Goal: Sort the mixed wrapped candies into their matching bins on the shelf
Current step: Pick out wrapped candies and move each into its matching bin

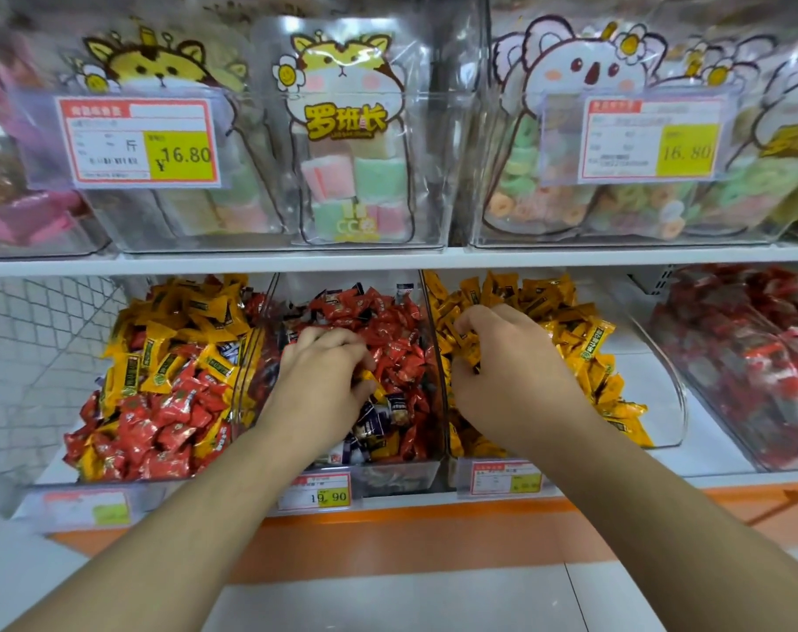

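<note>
Head view, looking down on the lower shelf. Left hand (326, 364) reaches into the middle bin (435, 380), fingers curled down among red candies (388, 330) and closed round a yellow candy (370, 378) at the fingertips. Right hand (497, 358) reaches into the bin just to the right, fingers bent and pinching yellow candies (467, 353) near that bin's left wall. Middle bin holds mostly red wrappers, with dark blue candies (378, 419) and a few yellow ones near its front. Right-hand bin (675, 403) holds yellow wrappers only. Left bin (246, 358) holds a mix: yellow wrappers toward the back, red ones toward the front. A further bin of red packets (752, 358) stands at far right. Price tags (315, 492) are fixed along the front edge of the lower shelf. On the upper shelf (388, 260), clear bins hold cartoon-printed bags of pastel sweets (349, 143), each bin fronted by a price label (137, 141).
</note>
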The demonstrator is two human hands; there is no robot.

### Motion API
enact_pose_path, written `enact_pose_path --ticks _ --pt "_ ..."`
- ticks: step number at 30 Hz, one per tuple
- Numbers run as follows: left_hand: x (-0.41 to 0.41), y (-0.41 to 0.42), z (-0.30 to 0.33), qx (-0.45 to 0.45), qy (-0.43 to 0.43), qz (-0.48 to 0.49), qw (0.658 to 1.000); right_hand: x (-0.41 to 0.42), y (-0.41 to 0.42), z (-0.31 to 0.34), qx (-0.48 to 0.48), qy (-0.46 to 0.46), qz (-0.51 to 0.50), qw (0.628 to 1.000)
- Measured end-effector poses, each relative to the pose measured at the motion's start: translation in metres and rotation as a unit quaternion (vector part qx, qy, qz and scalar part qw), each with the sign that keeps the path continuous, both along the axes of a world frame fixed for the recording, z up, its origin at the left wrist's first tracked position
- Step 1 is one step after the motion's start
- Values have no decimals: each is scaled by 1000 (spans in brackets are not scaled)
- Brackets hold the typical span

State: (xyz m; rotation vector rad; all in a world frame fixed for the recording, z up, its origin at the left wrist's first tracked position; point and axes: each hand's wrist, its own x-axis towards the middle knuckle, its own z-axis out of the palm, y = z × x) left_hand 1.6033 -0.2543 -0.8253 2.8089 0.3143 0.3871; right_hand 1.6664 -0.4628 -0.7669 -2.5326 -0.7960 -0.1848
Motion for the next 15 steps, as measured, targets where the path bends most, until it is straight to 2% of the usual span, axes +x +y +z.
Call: enact_pose_path --ticks 7,11,15 --pt "-16 -1 24 -37 -60 20 997 -5 2 -2 14 -14 25 999" --pt "-29 -5 46 -162 -113 22 980 -9 6 1 34 -26 78 996" --pt "-39 -17 55 -292 -126 -16 948 -17 10 7 55 -9 135 989"
